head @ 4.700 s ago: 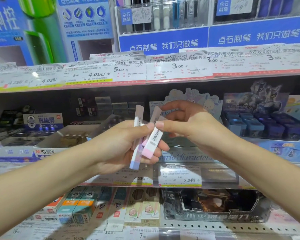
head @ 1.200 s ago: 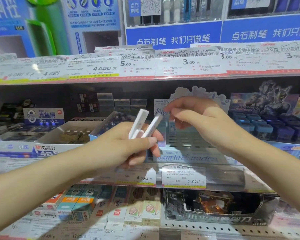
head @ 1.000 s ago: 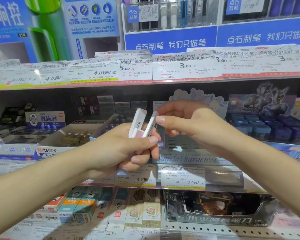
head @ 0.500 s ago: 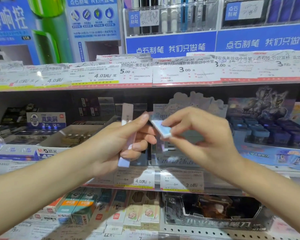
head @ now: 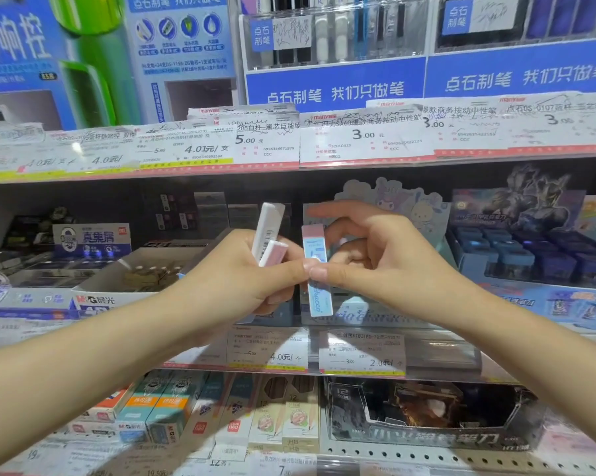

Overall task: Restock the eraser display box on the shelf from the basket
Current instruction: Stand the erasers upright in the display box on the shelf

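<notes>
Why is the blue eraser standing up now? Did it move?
Yes. The right hand turned the blue eraser upright; it now hangs lower, reaching down to the display box's lettered front.

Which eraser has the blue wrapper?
The eraser pinched upright by the right hand. The two erasers in the left hand look white and pink.

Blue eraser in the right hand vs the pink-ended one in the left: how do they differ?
The blue eraser hangs upright, with its printed face to the camera, pinched alone by the right hand. The pink-ended eraser tilts and shows only its end above the left hand, which grips it along with a white eraser. Both are slim bars in sleeves.
</notes>
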Available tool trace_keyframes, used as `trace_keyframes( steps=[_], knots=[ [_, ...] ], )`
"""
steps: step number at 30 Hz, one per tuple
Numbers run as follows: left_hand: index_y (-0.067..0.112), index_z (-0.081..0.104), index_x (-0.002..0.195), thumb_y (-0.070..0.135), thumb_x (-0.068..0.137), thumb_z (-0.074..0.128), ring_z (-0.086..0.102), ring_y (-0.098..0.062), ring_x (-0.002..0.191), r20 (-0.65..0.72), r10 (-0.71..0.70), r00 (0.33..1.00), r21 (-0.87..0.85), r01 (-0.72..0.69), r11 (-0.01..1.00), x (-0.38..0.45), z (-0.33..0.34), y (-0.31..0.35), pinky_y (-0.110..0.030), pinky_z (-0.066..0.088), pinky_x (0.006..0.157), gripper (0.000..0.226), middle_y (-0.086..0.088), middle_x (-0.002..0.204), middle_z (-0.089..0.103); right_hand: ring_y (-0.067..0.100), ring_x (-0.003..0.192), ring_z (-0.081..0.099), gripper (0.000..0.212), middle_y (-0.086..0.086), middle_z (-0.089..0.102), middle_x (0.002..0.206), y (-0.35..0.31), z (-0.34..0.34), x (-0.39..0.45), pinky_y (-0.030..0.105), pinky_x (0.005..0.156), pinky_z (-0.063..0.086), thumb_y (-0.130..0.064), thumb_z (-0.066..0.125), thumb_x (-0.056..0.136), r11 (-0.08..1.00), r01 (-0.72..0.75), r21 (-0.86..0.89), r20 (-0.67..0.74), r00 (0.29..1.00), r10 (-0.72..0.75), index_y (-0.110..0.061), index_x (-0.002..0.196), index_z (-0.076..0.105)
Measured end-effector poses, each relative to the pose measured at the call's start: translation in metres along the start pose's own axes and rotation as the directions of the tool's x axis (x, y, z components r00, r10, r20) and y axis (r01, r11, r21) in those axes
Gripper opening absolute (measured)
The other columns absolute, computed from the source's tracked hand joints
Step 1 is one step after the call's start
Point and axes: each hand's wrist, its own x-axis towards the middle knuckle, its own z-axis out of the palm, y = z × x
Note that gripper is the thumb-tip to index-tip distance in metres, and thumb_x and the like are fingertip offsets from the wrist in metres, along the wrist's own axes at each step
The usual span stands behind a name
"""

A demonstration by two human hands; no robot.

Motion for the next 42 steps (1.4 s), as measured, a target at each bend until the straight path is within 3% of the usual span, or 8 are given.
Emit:
trace_keyframes(
  steps=[3,7,10,14,25,29,36,42],
  knots=[
    [0.002,0.069,0.072,0.035,0.076,0.06,0.032,-0.01,0.041,0.047,0.028,0.999,0.0,-0.028,1.0,-0.001,-0.001,0.0,-0.015,0.027,0.039,0.034,-0.001,0.044,0.043,0.02,0.065,0.062,0.038,-0.009,0.065,0.079,-0.004,-0.004,0.001,0.04,0.065,0.05,-0.007,0.073,0.074,1.0,-0.004,0.018,0.024,1.0,0.003,-0.028,0.103,0.059],
    [0.004,0.069,0.095,0.032,0.087,0.05,0.048,-0.013,0.047,0.059,0.173,0.983,0.189,-0.181,0.965,-0.002,-0.005,-0.003,-0.015,0.037,0.042,0.034,-0.013,0.067,0.067,0.016,0.069,0.062,0.041,0.003,0.061,0.093,0.003,-0.02,0.011,0.028,0.072,0.052,-0.007,0.074,0.073,0.999,0.01,-0.049,-0.121,0.993,-0.016,-0.034,0.098,0.057],
    [0.011,0.066,0.099,0.028,0.095,0.046,0.058,-0.011,0.056,0.137,0.276,0.951,0.549,-0.305,0.778,-0.002,-0.011,-0.008,-0.018,0.043,0.05,0.026,-0.002,0.069,0.067,0.017,0.071,0.062,0.043,-0.001,0.058,0.093,0.019,-0.031,0.02,0.023,0.071,0.051,-0.012,0.074,0.073,0.981,-0.029,-0.193,-0.209,0.978,-0.012,-0.045,0.09,0.052],
    [0.013,0.065,0.1,0.012,0.092,0.048,0.056,-0.011,0.065,0.275,0.146,0.95,0.746,-0.307,0.59,0.0,-0.014,-0.014,-0.027,0.043,0.06,0.019,0.001,0.07,0.065,0.019,0.071,0.062,0.043,-0.01,0.053,0.092,0.038,-0.03,0.023,0.026,0.074,0.052,-0.015,0.072,0.077,0.945,-0.076,-0.317,-0.197,0.98,0.013,-0.046,0.085,0.043],
    [0.044,0.055,0.082,0.006,0.086,0.046,0.044,-0.01,0.048,0.402,0.075,0.913,0.776,-0.383,0.502,0.003,-0.008,-0.006,-0.017,0.029,0.048,0.04,0.008,0.051,0.047,0.014,0.069,0.06,0.031,-0.007,0.05,0.105,0.051,-0.021,0.025,0.023,0.074,0.048,-0.011,0.071,0.078,0.883,-0.039,-0.467,-0.175,0.983,-0.049,-0.023,0.101,0.054],
    [0.023,0.067,0.095,0.005,0.086,0.047,0.047,-0.004,0.052,0.402,0.071,0.913,0.785,-0.384,0.487,0.007,-0.01,-0.007,-0.015,0.032,0.047,0.029,0.006,0.048,0.045,0.017,0.075,0.063,0.032,-0.009,0.049,0.103,0.049,-0.021,0.025,0.027,0.079,0.052,-0.012,0.07,0.079,0.878,-0.05,-0.476,-0.154,0.988,-0.027,-0.016,0.109,0.058],
    [0.005,0.053,0.07,0.005,0.084,0.045,0.034,-0.015,0.051,0.403,-0.01,0.915,0.806,-0.35,0.478,0.009,-0.009,-0.005,-0.024,0.024,0.049,0.016,-0.004,0.051,0.039,0.022,0.081,0.066,0.03,0.002,0.063,0.103,0.051,-0.022,0.023,0.033,0.082,0.055,-0.011,0.07,0.078,0.921,-0.048,-0.387,-0.152,0.988,-0.013,-0.019,0.105,0.059],
    [0.003,0.048,0.066,0.005,0.084,0.047,0.031,-0.016,0.05,0.404,-0.007,0.915,0.813,-0.356,0.461,0.01,-0.01,-0.006,-0.026,0.023,0.05,0.018,-0.007,0.053,0.04,0.012,0.069,0.061,0.019,-0.014,0.057,0.075,0.061,-0.022,0.023,0.018,0.067,0.051,-0.009,0.067,0.081,0.908,-0.014,-0.419,-0.126,0.991,-0.043,-0.021,0.095,0.063]
  ],
)
